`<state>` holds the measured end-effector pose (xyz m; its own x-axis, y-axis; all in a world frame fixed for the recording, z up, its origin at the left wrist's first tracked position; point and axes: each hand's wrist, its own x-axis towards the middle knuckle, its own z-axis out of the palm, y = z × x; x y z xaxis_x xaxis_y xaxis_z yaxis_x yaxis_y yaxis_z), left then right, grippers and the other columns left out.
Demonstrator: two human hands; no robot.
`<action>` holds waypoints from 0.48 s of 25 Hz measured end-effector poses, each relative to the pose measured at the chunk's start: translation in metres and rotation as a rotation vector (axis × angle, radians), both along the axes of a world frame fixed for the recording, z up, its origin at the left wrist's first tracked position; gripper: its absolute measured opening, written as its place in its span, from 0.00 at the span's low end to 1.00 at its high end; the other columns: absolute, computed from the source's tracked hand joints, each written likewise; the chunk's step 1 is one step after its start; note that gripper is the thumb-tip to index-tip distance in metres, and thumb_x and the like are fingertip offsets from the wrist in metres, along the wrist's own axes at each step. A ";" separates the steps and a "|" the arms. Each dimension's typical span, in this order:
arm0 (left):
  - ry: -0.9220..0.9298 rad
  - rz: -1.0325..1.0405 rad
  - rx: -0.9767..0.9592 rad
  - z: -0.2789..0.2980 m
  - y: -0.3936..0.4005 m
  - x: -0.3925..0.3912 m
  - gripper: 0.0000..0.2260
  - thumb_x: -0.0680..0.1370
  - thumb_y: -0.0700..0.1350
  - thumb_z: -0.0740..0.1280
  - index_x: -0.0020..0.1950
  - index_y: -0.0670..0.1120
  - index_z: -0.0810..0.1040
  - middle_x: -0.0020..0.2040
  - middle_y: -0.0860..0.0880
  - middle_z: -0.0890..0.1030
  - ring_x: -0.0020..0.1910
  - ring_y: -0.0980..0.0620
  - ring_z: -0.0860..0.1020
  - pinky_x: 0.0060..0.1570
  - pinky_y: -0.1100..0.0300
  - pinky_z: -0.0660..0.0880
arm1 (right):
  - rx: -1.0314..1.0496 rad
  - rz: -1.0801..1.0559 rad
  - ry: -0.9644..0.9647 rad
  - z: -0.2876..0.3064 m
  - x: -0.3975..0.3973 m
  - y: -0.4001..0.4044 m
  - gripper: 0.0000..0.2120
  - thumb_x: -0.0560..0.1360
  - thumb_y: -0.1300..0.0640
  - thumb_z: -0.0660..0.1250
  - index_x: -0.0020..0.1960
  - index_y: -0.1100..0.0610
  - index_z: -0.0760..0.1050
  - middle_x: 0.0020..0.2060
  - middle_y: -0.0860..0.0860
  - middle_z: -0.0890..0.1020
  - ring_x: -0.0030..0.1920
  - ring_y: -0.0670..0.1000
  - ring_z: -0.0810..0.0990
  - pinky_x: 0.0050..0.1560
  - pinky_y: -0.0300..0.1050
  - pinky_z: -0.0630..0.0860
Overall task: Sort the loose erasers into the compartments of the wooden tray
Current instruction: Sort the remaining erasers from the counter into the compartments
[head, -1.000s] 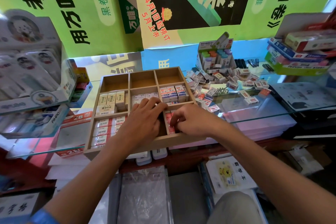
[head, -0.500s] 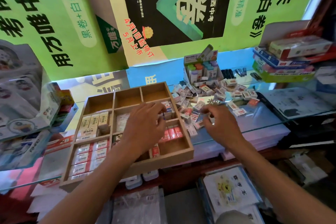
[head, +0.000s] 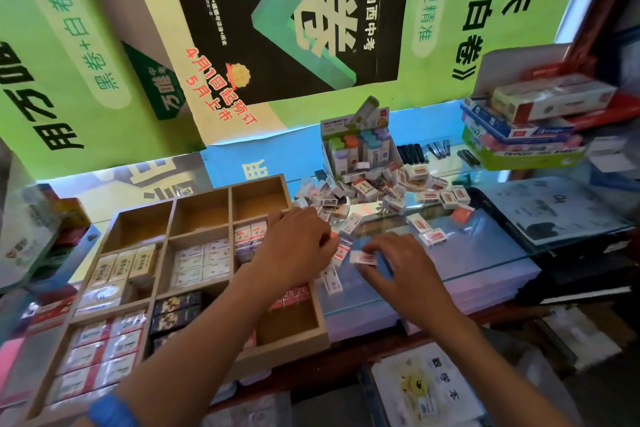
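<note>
A wooden tray with a grid of compartments sits on the glass counter, left of centre. Its back row is bare, and the other compartments hold packed erasers. A heap of loose erasers lies to the tray's right. My left hand reaches over the tray's right edge, its curled fingers closed on a red-and-blue striped eraser. My right hand is just beside it, low over the glass, and pinches a red-and-white eraser at its fingertips.
A display box of capped stationery stands behind the heap. Stacked flat boxes overhang at the right. The glass counter's front edge runs below my right hand. Packaged goods crowd the left side.
Both hands left the tray's front compartments and moved right to the loose erasers. The right went first, then the left followed. Each now has an eraser at its fingertips.
</note>
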<state>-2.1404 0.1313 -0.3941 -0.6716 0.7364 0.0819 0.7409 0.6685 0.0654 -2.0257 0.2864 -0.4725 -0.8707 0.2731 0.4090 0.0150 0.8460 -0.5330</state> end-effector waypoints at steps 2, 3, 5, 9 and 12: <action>0.017 0.021 0.063 -0.001 0.006 0.000 0.10 0.81 0.55 0.60 0.52 0.53 0.78 0.53 0.52 0.79 0.56 0.51 0.76 0.64 0.49 0.66 | -0.096 -0.108 0.058 -0.002 -0.003 0.000 0.10 0.74 0.56 0.71 0.55 0.53 0.77 0.50 0.47 0.79 0.51 0.52 0.75 0.48 0.44 0.71; 0.037 0.022 0.101 0.000 0.009 0.000 0.09 0.80 0.54 0.61 0.55 0.53 0.76 0.55 0.52 0.79 0.57 0.51 0.75 0.63 0.50 0.67 | -0.113 -0.119 0.085 -0.003 -0.005 0.000 0.12 0.73 0.58 0.71 0.56 0.53 0.77 0.51 0.47 0.79 0.52 0.51 0.75 0.49 0.43 0.71; 0.083 0.011 0.154 0.000 0.018 -0.002 0.11 0.80 0.52 0.62 0.61 0.52 0.74 0.60 0.52 0.77 0.60 0.50 0.74 0.61 0.52 0.68 | -0.103 -0.110 0.130 0.000 -0.007 0.004 0.11 0.73 0.58 0.69 0.55 0.53 0.77 0.51 0.48 0.78 0.52 0.50 0.75 0.50 0.44 0.73; 0.110 -0.023 0.163 -0.001 0.058 -0.015 0.20 0.77 0.49 0.64 0.69 0.50 0.69 0.67 0.50 0.71 0.65 0.47 0.69 0.62 0.50 0.67 | 0.069 -0.192 0.140 0.005 -0.010 0.017 0.09 0.76 0.53 0.60 0.51 0.54 0.76 0.47 0.50 0.79 0.48 0.51 0.74 0.47 0.47 0.76; 0.081 -0.018 0.084 -0.006 0.093 -0.033 0.30 0.76 0.52 0.66 0.76 0.52 0.60 0.74 0.47 0.63 0.71 0.43 0.64 0.67 0.46 0.64 | 0.111 -0.233 0.128 0.001 -0.009 0.008 0.07 0.75 0.53 0.60 0.49 0.53 0.74 0.45 0.49 0.78 0.46 0.51 0.74 0.46 0.47 0.75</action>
<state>-2.1734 0.2247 -0.3997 -0.6471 0.7365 0.1973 0.7578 0.6497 0.0603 -2.0349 0.2947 -0.4712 -0.7292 0.4073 0.5498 0.1548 0.8809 -0.4473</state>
